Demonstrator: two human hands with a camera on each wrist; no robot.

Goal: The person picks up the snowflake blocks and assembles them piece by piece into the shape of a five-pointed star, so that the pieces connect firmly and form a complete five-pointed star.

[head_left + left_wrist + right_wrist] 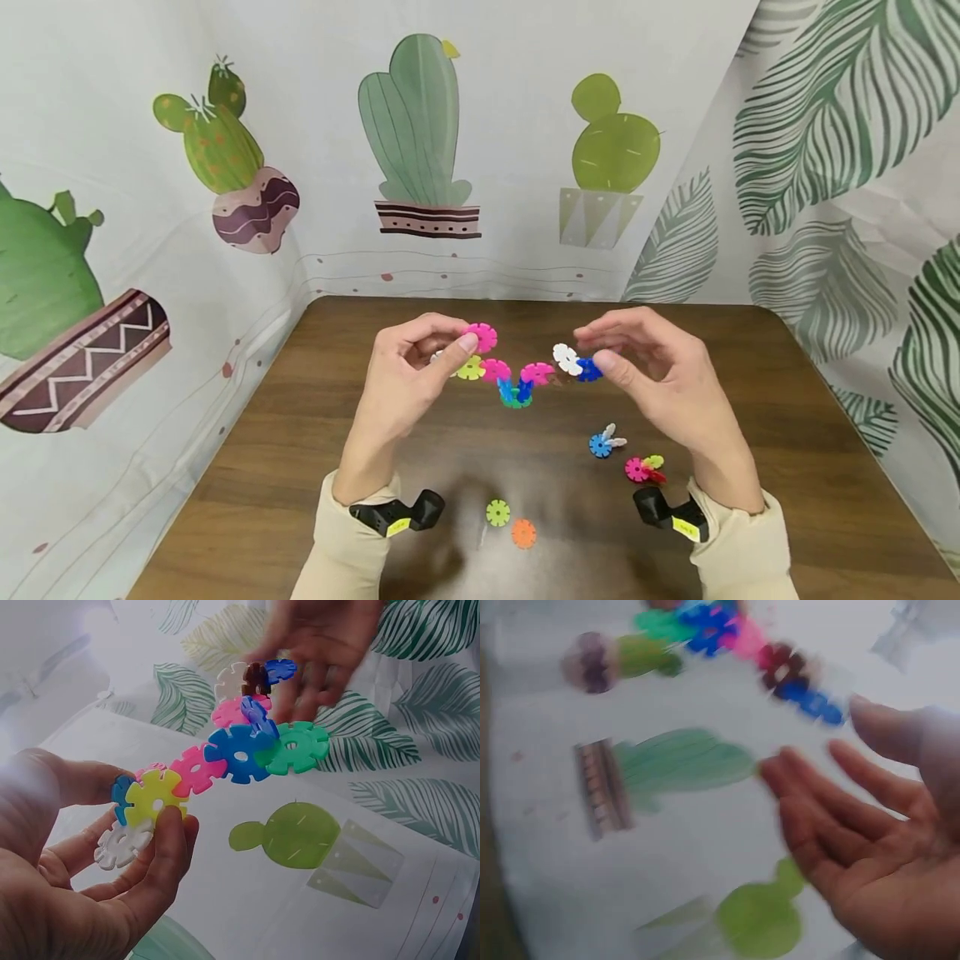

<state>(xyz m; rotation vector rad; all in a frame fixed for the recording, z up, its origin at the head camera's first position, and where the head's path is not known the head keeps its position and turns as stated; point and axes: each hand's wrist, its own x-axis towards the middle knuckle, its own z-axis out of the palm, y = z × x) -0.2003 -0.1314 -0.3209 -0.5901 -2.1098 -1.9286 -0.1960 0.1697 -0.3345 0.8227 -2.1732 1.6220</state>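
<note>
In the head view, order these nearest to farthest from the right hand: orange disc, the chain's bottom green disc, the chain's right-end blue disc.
1. Blue disc, just left of the right hand.
2. Green disc, farther left, low in the chain.
3. Orange disc, lower left, on the table.

Two hands [401, 371] [660, 367], two sleeves [341, 550] [750, 542], two wrist cameras [427, 508] [651, 507], one desk [300, 467], one chain of joined discs [495, 370], two small clusters [600, 446] [636, 469] of discs, two loose single discs [498, 513] [524, 534], four printed cacti [412, 125].
</note>
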